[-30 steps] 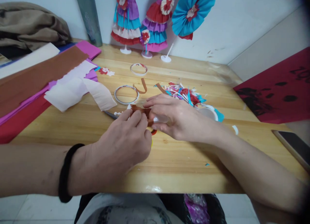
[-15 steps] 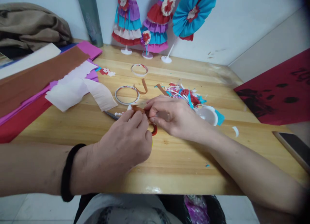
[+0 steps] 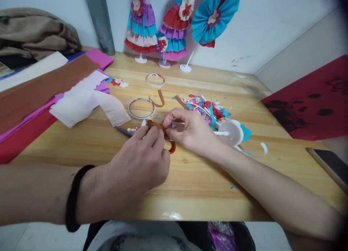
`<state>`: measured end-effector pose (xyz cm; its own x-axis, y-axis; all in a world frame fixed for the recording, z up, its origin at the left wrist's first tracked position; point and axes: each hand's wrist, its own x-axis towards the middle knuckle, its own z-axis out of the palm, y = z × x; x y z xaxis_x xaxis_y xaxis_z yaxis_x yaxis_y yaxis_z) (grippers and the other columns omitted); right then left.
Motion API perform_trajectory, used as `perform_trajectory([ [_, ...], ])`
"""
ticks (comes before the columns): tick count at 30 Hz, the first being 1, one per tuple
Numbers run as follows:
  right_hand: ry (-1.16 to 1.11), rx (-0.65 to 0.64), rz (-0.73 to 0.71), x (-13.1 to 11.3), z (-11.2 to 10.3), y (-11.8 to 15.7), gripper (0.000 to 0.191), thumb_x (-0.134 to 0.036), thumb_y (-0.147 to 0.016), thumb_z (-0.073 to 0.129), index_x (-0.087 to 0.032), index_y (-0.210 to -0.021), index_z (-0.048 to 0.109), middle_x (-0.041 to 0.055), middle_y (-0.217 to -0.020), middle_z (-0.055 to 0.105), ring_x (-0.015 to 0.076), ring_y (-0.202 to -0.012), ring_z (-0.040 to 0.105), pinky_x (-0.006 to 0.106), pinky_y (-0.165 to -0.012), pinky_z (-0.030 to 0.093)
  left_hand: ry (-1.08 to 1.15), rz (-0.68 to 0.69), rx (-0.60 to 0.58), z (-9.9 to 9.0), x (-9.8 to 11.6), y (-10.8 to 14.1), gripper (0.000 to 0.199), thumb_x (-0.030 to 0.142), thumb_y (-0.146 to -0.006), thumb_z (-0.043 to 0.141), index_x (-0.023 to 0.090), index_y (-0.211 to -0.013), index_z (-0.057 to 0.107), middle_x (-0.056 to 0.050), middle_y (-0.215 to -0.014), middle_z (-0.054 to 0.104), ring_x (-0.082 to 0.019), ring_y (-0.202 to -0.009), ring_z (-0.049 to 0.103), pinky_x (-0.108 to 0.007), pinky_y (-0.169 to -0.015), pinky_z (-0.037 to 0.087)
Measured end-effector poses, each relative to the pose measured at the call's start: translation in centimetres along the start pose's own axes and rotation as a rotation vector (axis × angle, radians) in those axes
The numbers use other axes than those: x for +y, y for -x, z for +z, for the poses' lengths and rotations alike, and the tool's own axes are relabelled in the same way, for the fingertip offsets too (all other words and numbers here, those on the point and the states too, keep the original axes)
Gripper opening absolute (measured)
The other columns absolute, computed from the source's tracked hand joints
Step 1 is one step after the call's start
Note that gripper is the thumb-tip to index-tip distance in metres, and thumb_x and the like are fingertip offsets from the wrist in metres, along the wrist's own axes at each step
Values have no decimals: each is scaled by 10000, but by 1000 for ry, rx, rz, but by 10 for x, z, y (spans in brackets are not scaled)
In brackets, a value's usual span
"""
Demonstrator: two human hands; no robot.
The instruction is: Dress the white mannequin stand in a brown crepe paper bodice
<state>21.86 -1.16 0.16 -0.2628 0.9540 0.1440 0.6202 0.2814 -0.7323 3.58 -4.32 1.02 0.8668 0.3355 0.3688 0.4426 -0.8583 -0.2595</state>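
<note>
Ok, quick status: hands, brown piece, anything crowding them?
Left hand pinching brown piece. Right hand at its edge, grip unclear. Close by: dark pointed tip near left fingers, scrap pile beyond right hand.

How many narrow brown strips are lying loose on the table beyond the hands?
2. A curled strip lies by the nearer ring; a straighter strip is at the left edge of the scrap pile. The pile could hide more.
</note>
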Motion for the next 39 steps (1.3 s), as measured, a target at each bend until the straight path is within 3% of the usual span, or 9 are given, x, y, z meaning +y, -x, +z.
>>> perform_trajectory([
  [6,-158,-70,105,-2,-1,-4,117,-146,-647,601,-170,-761,616,-10,-677,640,133,-602,561,258,-559,421,-31,-11,2,-3,1,-3,207,96,-862,489,102,-795,685,-248,-1076,733,-345,-935,729,-466,-773,614],
  [13,-342,-135,213,1,-4,-8,104,-164,-619,648,-177,-717,612,-17,-647,618,135,-604,566,254,-567,433,-43,31,-5,0,3,0,262,95,-887,454,92,-795,700,-216,-1028,751,-367,-970,728,-511,-820,612],
  [23,-229,-166,-40,2,-17,-5,65,-158,-753,614,-181,-756,674,24,-799,714,174,-762,663,300,-719,519,-116,23,32,4,7,1,271,92,-883,473,39,-883,738,-239,-1050,742,-390,-965,726,-512,-812,605],
  [27,2,-155,-289,-2,-26,-1,165,-108,-797,577,-202,-784,711,56,-930,742,224,-942,684,372,-852,529,-135,33,11,3,7,2,285,96,-896,458,39,-928,736,-229,-1064,742,-374,-979,724,-501,-810,607],
  [30,217,-237,-412,-7,-30,0,202,-90,-818,548,-194,-792,719,105,-1000,740,271,-1015,665,437,-891,527,-126,35,-6,2,7,2,286,89,-891,455,41,-925,735,-231,-1072,738,-375,-982,722,-509,-822,603],
  [35,333,-337,-410,-13,-34,1,205,-96,-827,579,-212,-698,689,107,-1050,727,294,-1088,646,458,-953,510,-80,68,-57,0,6,2,284,81,-881,445,37,-863,726,-254,-1046,732,-389,-987,715,-507,-817,599],
  [39,196,-287,-386,-11,-41,4,133,-187,-869,615,-212,-915,737,94,-1112,721,271,-1057,668,410,-886,528,-70,51,-62,-2,6,1,277,82,-885,442,51,-873,717,-244,-1046,732,-372,-984,712,-510,-831,592],
])
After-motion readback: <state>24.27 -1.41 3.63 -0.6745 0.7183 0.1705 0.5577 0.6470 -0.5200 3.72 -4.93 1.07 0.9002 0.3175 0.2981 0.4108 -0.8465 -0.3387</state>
